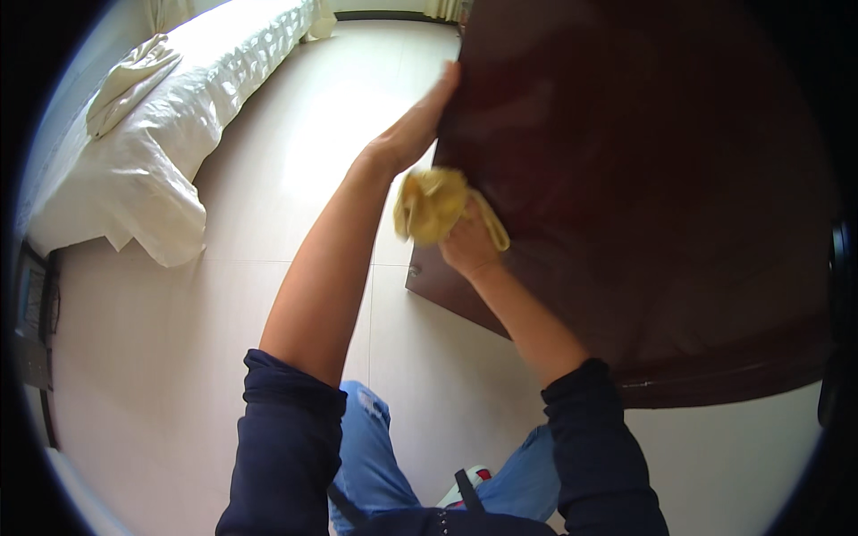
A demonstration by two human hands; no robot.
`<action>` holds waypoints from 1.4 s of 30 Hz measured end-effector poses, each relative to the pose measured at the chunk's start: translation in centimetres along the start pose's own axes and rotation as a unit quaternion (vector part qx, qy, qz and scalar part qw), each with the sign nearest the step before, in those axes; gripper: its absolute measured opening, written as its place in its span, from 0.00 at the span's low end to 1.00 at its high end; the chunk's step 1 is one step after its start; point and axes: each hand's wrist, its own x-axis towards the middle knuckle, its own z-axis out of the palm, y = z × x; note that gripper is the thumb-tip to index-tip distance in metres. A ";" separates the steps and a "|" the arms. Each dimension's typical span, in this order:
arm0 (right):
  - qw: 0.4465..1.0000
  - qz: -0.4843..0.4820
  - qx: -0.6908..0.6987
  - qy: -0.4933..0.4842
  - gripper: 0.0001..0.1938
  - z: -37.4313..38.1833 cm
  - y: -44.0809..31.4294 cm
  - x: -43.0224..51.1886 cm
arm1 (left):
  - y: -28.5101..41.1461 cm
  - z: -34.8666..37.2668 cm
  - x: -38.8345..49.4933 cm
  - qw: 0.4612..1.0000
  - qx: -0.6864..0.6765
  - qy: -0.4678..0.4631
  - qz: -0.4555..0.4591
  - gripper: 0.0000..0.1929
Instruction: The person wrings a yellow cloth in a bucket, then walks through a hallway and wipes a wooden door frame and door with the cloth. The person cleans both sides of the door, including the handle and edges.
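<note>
A glossy dark red-brown door (603, 201) fills the right side of the view. My left hand (419, 127) is on its left edge, with part of the fingers hidden at the panel. Lower down, my right hand (471, 240) grips a crumpled yellow cloth (431, 204). That cloth lies against the door near the same edge, and one bunch sticks out past it. Slight blur covers the cloth and the right hand. A small metal fitting (414, 271) shows close to the door's lower left corner.
A bed with a white cover (161, 154) stands at upper left, a bunched cloth (131, 84) on it. Pale floor tiles (167, 348) run between bed and door. Dark-framed furniture (33, 301) is at the far left, and a curtain (442, 9) hangs at the top.
</note>
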 end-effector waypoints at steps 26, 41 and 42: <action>0.980 0.116 0.076 0.140 0.22 -8.8 12.1 -4.9 | 0.6 2.0 2.2 0.973 0.129 0.128 0.145 0.46; 0.957 -0.203 0.012 -0.209 0.14 12.0 -2.6 -18.8 | 1.1 2.2 2.8 0.952 0.147 0.203 0.174 0.45; 0.962 -0.198 0.047 -0.182 0.13 11.1 -1.4 -18.8 | 0.7 2.7 2.3 0.961 0.108 0.184 0.176 0.45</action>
